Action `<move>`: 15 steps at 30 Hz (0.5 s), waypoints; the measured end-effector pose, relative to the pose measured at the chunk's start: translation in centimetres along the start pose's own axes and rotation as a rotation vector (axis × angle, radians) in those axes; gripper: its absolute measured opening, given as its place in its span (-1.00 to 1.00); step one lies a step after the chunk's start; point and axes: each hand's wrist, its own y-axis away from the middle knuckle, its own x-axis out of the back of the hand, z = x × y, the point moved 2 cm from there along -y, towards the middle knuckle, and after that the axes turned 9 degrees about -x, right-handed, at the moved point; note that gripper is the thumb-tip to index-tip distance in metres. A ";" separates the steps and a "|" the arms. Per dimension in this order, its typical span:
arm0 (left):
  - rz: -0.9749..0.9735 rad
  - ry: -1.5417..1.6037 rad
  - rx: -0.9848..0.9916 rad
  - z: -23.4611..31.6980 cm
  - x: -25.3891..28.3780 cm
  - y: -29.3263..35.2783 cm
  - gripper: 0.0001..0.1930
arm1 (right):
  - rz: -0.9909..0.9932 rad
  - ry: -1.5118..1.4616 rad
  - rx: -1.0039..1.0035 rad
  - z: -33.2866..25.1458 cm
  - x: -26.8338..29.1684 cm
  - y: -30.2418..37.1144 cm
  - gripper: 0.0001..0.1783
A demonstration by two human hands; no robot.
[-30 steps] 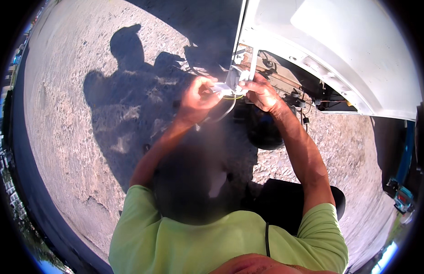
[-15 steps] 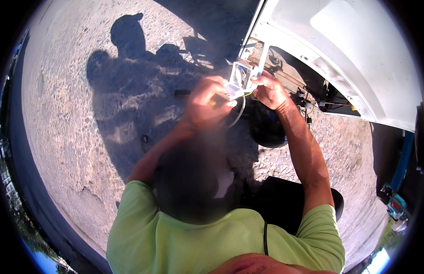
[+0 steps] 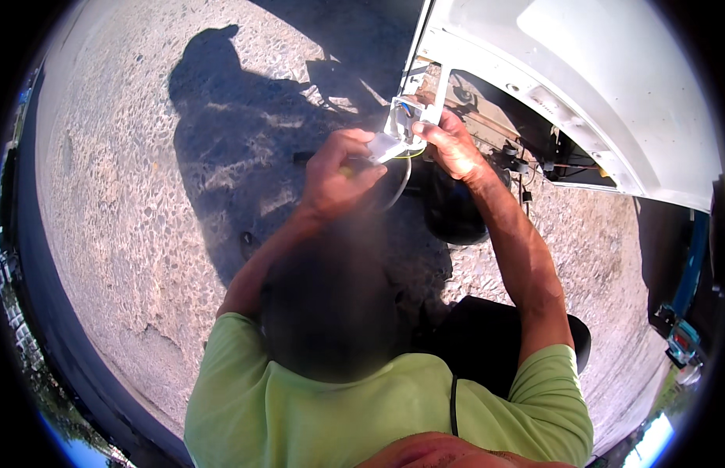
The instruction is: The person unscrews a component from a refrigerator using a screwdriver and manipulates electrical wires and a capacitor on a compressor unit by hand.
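Observation:
Between my hands is a small white plastic box [image 3: 395,117], open on the near side, with blue and other thin wires inside. My right hand [image 3: 453,148] is closed on its right side, thumb in front. My left hand [image 3: 339,170] pinches a white flap-like piece [image 3: 384,147] at the box's lower left, tilted away from it; whether the two are joined I cannot tell. A yellow-green wire [image 3: 410,155] and a pale cable [image 3: 400,187] hang below. Just under my right hand sits a black rounded compressor-like unit [image 3: 454,209], partly hidden by my wrist.
A large white metal appliance-like body [image 3: 581,86] fills the upper right, with an open recess showing pipes and fittings [image 3: 512,160]. Rough stony concrete [image 3: 120,210] lies around, with my shadow on it. A teal-and-red tool [image 3: 680,343] is at the far right.
The white flap has turned and now slopes more steeply away from the box. Both hands and the box sit slightly further left and up in the picture.

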 end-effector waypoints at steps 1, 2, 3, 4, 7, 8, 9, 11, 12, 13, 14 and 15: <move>0.007 0.053 0.145 0.1 0.0 0.2 -0.66 | 0.005 0.035 0.004 0.1 0.2 -0.1 -0.47; 0.012 0.072 0.140 -0.1 0.0 0.2 -0.68 | 0.009 0.069 0.008 0.1 0.3 -0.1 -0.47; 0.019 0.089 0.135 -0.4 0.0 0.1 -0.71 | 0.014 0.072 0.012 0.2 0.3 -0.1 -0.48; 0.026 0.106 0.130 -0.7 0.0 0.1 -0.74 | 0.018 0.075 0.017 0.2 0.2 -0.1 -0.49; 0.085 0.222 0.220 -1.6 -0.3 0.1 -0.72 | 0.013 0.087 0.003 0.4 0.5 -0.2 -0.51; 0.107 0.260 0.251 -1.7 -0.4 -0.1 -0.71 | 0.009 0.092 -0.006 0.5 0.6 -0.2 -0.52; 0.129 0.300 0.283 -1.9 -0.7 -0.3 -0.70 | 0.015 0.111 -0.023 0.5 0.7 -0.2 -0.53; 0.147 0.323 0.361 -2.1 -0.9 -0.9 -0.68 | 0.027 0.149 -0.056 0.5 0.8 -0.1 -0.55; 0.143 0.304 0.405 -2.1 -0.8 -1.5 -0.67 | 0.029 0.146 -0.063 0.5 0.7 -0.1 -0.54; 0.139 0.284 0.450 -2.1 -0.7 -2.0 -0.65 | 0.031 0.144 -0.071 0.4 0.5 0.0 -0.54; 0.122 0.282 0.459 -1.9 -0.7 -2.6 -0.64 | 0.033 0.142 -0.078 0.3 0.4 0.1 -0.53; 0.106 0.279 0.466 -1.6 -0.7 -3.3 -0.63 | 0.023 0.148 -0.095 0.4 0.5 0.0 -0.52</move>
